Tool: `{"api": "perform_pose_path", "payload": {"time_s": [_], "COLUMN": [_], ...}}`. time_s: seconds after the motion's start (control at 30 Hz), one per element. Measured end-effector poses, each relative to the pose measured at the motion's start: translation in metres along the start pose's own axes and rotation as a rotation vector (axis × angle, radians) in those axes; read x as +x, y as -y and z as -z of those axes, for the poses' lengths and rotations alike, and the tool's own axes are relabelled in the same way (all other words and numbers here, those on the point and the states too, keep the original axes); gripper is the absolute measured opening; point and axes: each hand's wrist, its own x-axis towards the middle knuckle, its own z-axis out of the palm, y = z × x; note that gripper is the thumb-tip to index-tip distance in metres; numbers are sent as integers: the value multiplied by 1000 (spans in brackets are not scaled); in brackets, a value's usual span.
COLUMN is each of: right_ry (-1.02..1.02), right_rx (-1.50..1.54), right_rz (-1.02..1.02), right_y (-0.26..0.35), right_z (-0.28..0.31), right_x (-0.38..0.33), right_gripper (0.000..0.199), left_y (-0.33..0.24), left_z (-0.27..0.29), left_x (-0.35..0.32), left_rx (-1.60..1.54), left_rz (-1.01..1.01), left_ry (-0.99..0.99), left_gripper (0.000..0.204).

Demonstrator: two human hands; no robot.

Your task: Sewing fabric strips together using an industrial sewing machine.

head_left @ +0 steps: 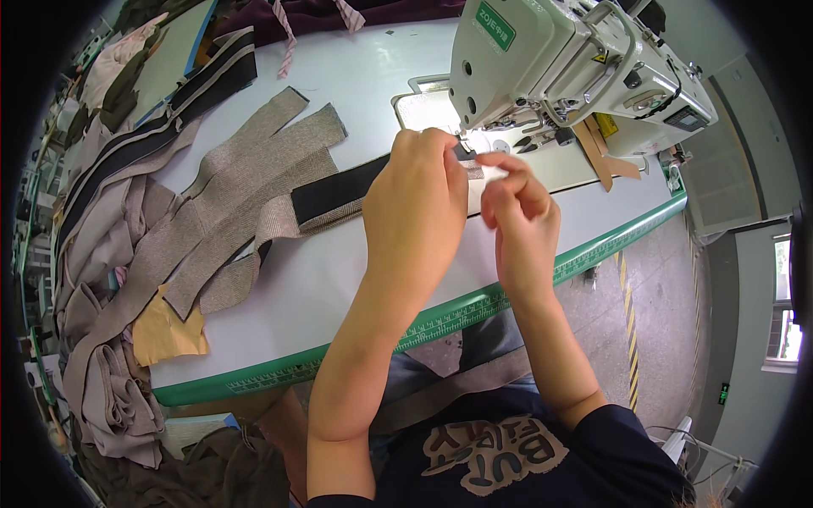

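My left hand (417,190) is closed, its fingertips bunched at the sewing machine (542,72), just in front of the needle area. Beneath it runs a strip of black and grey-brown ribbed fabric (334,196), which it grips near the strip's right end. My right hand (523,216) hovers to the right of that end, fingers bent and smeared by motion; whether anything is between them cannot be seen. The presser foot (466,146) shows partly above the left fingertips.
Grey-brown fabric strips (229,186) and a black striped band (203,93) lie to the left, over a heap of cloth (106,372). A tan paper piece (169,326) sits near the table's green, ruler-marked edge (457,317). Dark maroon cloth (373,13) lies at the back.
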Motion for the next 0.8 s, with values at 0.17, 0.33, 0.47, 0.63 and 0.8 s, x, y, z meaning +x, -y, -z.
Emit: {"api": "perform_pose_path", "payload": {"time_s": [0.17, 0.33, 0.47, 0.63, 0.8], "right_ry": [126, -138, -213, -219, -147], "right_rx": [122, -75, -100, 28, 288], "right_rz": [-167, -64, -77, -126, -165], "right_y": [14, 10, 10, 4, 5], "right_z": [16, 2, -11, -16, -6], "right_x": [-17, 17, 27, 34, 18], "right_gripper": [17, 17, 18, 18, 13], "left_y": [-5, -2, -1, 2, 6], "left_z": [3, 2, 4, 10, 17], "left_x": [5, 5, 7, 11, 16], "left_rx": [-267, -131, -61, -54, -5], "left_rz": [205, 204, 214, 224, 214], "left_ry": [147, 132, 109, 62, -41], "left_gripper": [13, 13, 15, 16, 16]}}
